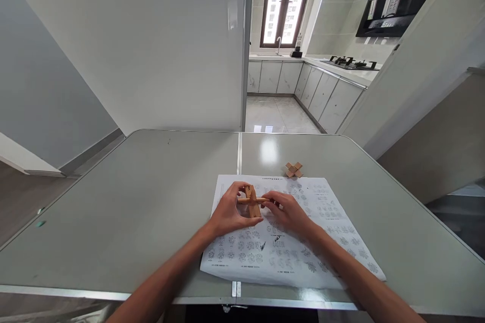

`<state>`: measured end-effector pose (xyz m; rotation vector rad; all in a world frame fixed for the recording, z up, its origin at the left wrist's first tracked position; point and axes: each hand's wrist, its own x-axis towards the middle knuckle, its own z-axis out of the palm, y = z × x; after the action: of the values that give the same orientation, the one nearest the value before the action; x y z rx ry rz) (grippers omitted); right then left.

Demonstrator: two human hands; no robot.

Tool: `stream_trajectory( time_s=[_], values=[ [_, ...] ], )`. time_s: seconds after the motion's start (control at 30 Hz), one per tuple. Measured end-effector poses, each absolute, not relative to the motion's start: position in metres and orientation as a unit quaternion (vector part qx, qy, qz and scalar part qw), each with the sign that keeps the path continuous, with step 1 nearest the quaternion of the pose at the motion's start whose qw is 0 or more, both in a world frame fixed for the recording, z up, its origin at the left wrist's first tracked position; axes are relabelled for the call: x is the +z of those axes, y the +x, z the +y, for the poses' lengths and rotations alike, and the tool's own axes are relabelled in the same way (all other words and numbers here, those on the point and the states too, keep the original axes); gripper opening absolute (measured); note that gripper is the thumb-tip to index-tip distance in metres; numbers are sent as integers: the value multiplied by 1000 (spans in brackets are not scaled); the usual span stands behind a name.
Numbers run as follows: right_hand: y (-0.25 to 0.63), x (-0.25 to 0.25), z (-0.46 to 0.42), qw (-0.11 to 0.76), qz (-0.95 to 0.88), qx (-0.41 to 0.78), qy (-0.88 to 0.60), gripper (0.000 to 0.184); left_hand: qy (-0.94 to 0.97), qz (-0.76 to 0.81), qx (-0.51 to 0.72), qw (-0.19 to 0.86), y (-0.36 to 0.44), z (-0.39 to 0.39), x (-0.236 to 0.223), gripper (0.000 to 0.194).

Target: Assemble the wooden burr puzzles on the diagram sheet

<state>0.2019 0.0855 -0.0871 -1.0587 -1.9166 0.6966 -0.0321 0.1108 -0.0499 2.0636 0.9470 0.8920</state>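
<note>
Between my two hands is a partly joined wooden burr puzzle (253, 209), made of brown wooden pieces that cross one another. My left hand (232, 210) grips its upright pieces, thumb at the lower end and fingers at the upper end. The fingertips of my right hand (285, 209) pinch the right end of the stick that runs crosswise through it. Both hands are just over a printed instruction sheet (303, 242) covered in small line drawings. Past the sheet's top edge rests another wooden burr puzzle (294, 169), its pieces interlocked in a cross shape.
The grey-green folding table (125, 222) has a metal seam down its middle and a metal front edge. Two small green bits (41, 223) lie near its left edge. Behind the table stand a white wall panel (182, 50) and a kitchen with a gas stove (350, 63).
</note>
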Motion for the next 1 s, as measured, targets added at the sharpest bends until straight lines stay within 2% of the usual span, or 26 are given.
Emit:
stream_trajectory(
  time_s=[0.3,0.63,1.0],
  values=[
    [196,-81,82,413,-746,310,-420,20,781,324,363,392,-35,105,-47,82],
    [199,-88,83,436,-780,194,-405,23,819,307,356,331,-37,105,-47,87],
    [198,-83,81,416,-788,217,-398,22,818,333,363,297,-38,105,-49,85]
  ],
)
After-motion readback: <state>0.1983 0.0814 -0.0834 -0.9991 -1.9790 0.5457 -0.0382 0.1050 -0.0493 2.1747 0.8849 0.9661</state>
